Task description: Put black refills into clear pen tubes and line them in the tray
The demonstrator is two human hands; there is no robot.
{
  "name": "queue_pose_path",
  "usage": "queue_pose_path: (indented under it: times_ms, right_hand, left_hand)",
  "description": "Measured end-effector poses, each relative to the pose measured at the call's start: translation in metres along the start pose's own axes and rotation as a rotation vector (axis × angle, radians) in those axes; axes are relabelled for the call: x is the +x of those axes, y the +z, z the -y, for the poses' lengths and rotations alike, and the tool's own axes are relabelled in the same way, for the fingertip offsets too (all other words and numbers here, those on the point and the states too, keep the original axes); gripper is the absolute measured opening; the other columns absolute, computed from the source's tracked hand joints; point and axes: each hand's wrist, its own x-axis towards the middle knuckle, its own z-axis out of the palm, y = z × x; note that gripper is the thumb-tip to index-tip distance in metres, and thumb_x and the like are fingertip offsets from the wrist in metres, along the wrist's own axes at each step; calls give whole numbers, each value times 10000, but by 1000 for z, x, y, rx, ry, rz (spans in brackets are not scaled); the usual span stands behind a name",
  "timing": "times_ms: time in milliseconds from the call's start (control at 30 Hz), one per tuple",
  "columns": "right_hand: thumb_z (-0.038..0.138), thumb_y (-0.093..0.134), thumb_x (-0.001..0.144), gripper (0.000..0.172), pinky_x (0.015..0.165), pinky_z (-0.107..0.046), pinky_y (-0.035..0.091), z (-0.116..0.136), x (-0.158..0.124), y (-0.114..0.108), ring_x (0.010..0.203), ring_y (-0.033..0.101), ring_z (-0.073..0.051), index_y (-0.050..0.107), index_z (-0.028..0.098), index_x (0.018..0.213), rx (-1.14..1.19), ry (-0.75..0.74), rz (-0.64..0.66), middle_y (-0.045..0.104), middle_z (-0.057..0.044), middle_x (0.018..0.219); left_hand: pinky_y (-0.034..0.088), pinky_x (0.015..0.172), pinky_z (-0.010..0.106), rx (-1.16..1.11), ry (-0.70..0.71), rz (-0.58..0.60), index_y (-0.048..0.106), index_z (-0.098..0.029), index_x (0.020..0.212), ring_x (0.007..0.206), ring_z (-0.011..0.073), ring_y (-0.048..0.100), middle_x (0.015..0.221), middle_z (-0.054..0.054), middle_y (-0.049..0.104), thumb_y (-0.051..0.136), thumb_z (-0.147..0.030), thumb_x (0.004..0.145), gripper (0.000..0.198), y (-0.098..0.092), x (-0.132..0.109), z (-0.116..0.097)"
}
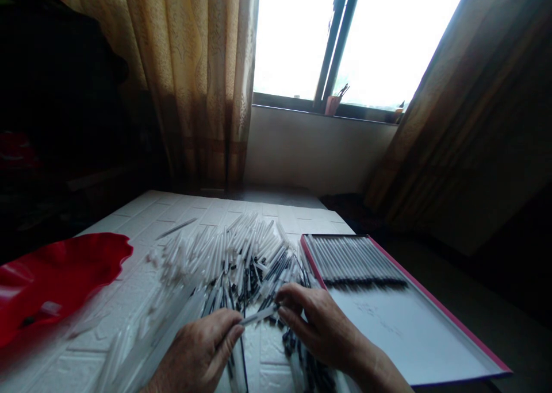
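Two-handed pinch on a single pen tube, piles of parts all round

So here's where we are: our left hand (202, 347) and right hand (317, 327) have one slim whitish tube (261, 314) between them, up over the middle of the tabletop (276, 353), towards the near side. Both grips look closed, thumb against finger, one at each end. Something dark sits at the right-hand end, but our fingertips hide most of it, so we can't tell whether it's a separate part.

Our read is that the step in hand is working that dark end of the tube. The next move seems to call for a steady left pinch, with both hands lined up so the tube doesn't bend or slip.

Around us, a loose heap of pale tubes (241, 243) spreads towards the far edge, with black bits (252, 275) mixed in. A red dish (73, 266) sits at the left edge. By the right edge there's a red-rimmed tray (431, 341), with a neat row of dark-ended tubes (349, 255) across its far end.
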Motion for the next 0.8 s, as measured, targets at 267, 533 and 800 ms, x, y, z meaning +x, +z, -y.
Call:
queue_pose_path:
  times_ms: [267, 533, 800]
  right_hand:
    - [241, 471, 908, 104, 558, -236, 353, 0, -2, 0, 566, 477, -131, 536, 212, 832, -20, 2, 10, 537, 29, 664]
    - [212, 485, 882, 49, 549, -232, 351, -1, -2, 2, 548, 473, -126, 531, 216, 896, 2, 11, 9, 541, 41, 660]
    - [252, 473, 899, 76, 557, -238, 349, 1, 0, 0, 552, 464, -130, 538, 215, 887, -4, 27, 29, 530, 38, 662]
  left_hand:
    - [534, 630, 193, -12, -26, 27, 641, -239, 926, 706, 157, 734, 791, -12, 737, 406, -296, 995, 251, -1, 1, -1]
    - [531, 640, 200, -7, -25, 36, 639, -239, 936, 724, 159, 735, 806, -10, 737, 404, -305, 998, 252, -1, 2, -2]
    - [532, 638, 210, -8, -21, 34, 636, -237, 933, 719, 162, 730, 798, -12, 732, 390, -294, 999, 262, -1, 2, -2]
